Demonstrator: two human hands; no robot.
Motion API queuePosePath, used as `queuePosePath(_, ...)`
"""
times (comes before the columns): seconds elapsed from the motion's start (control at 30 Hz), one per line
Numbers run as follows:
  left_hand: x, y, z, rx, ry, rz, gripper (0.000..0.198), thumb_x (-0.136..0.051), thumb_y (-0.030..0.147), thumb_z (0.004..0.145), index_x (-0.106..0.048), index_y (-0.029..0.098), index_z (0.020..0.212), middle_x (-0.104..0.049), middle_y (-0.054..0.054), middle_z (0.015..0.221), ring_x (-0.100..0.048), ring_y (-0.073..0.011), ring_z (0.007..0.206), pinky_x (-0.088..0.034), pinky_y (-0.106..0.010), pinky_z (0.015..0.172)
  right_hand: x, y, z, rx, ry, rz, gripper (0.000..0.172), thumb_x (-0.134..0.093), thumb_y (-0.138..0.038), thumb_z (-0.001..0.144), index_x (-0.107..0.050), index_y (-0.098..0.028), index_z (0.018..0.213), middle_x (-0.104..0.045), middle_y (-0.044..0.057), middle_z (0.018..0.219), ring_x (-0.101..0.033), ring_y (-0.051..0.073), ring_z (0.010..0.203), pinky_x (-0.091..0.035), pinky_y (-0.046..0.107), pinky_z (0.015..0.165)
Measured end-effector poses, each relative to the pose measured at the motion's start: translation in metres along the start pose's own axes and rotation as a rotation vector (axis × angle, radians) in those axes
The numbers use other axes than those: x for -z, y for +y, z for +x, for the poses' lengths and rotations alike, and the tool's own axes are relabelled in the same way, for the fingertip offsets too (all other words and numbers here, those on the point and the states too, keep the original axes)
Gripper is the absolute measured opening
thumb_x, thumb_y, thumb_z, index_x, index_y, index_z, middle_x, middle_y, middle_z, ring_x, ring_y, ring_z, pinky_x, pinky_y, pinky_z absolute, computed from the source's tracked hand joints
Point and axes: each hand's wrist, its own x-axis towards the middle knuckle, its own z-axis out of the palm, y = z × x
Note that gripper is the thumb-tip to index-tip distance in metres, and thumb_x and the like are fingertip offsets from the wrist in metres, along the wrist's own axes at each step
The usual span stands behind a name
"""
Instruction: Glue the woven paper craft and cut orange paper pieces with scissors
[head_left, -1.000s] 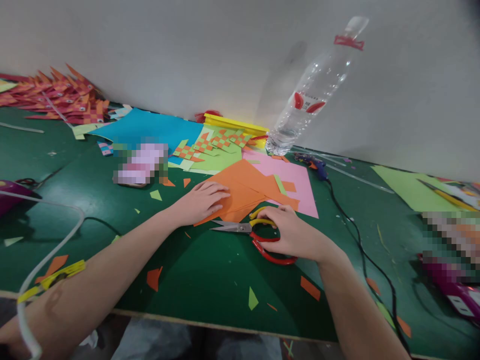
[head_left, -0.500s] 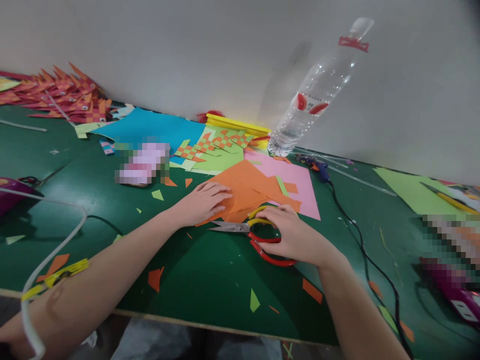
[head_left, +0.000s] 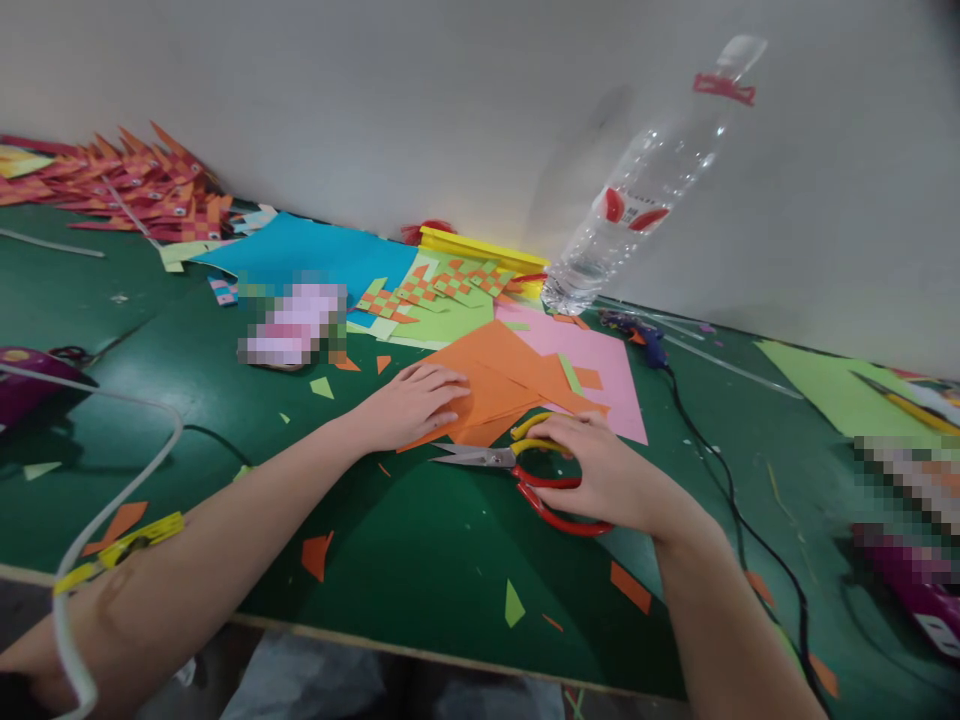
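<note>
My left hand [head_left: 420, 403] lies with its fingers apart on the left part of the orange paper sheets [head_left: 495, 375]. On the right, my right hand [head_left: 592, 465] holds scissors [head_left: 495, 457] by their red and yellow handles. The scissor blades point left and are slightly parted, just below the orange paper's front edge, with no paper seen between them. A pink sheet [head_left: 622, 375] lies partly under the orange paper. Behind it, orange-and-green woven paper fish [head_left: 405, 290] rest on light green paper.
A water bottle [head_left: 637, 200] stands by the wall. A blue sheet [head_left: 300, 250] and a blurred phone [head_left: 296, 325] are at left. A glue gun [head_left: 637, 335] with a black cord lies at right. Paper scraps [head_left: 318, 555] dot the green table [head_left: 405, 570].
The scissors in my right hand have shifted slightly right, away from my left hand. The whole view has moved a little. My left hand stays on the orange paper.
</note>
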Motion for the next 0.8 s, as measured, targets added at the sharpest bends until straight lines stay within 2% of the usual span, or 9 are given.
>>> queuePosePath(0.37,0.001,0.0008,-0.0001,-0.006,0.007,0.003,0.037,-0.034,0.039,0.102,-0.046,0.024,0.134,-0.047,-0.004,0.143,-0.038,-0.0194,0.133,-0.024,-0.037,0.111,-0.0006,0.0006,-0.0002,0.015,0.022,-0.004,0.032,-0.063,-0.038,0.076,-0.061,-0.025,0.105,-0.067,0.004,0.111,-0.06,0.024,0.104,-0.04,0.043,0.093)
queuePosePath(0.8,0.001,0.0003,-0.0001,0.004,-0.011,0.007,0.037,-0.036,0.039,0.101,-0.046,0.025,0.135,-0.046,-0.002,0.143,-0.037,-0.0192,0.134,-0.023,-0.036,0.112,-0.0022,0.0022,0.0011,0.008,0.007,0.008,0.034,-0.063,-0.034,0.074,-0.061,-0.025,0.107,-0.067,0.005,0.111,-0.06,0.025,0.101,-0.041,0.043,0.091)
